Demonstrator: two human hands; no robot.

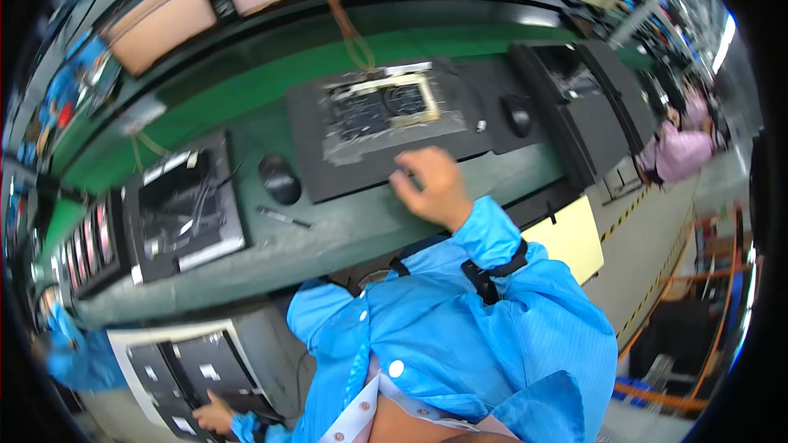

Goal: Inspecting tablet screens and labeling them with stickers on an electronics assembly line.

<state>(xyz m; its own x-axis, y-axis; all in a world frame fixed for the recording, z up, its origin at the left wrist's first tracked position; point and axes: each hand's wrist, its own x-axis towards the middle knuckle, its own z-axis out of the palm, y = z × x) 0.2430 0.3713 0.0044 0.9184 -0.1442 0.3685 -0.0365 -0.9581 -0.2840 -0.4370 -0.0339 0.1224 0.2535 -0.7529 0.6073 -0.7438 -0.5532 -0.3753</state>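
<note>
My right hand point(437, 189) hovers at the front edge of the green workbench, just before a black foam mat point(328, 176). Its thumb and fingers are bent but apart, and nothing shows between them. Set in the mat is a dark electronic assembly point(365, 112) with a pale frame and clear tape around it. Low on the left, my left hand point(215, 414) reaches down to dark flat panels point(212, 361) with white labels, lying in a white-edged tray point(238, 335). Its fingers look spread against a panel; their tips are partly hard to make out.
Left of the mat are a black mouse point(280, 180), a pen point(283, 217) and a second foam fixture point(234, 226). To its right lie another mouse point(517, 115) and a black padded case point(595, 127). A yellow board point(566, 238) juts below the bench edge. Other people sit nearby.
</note>
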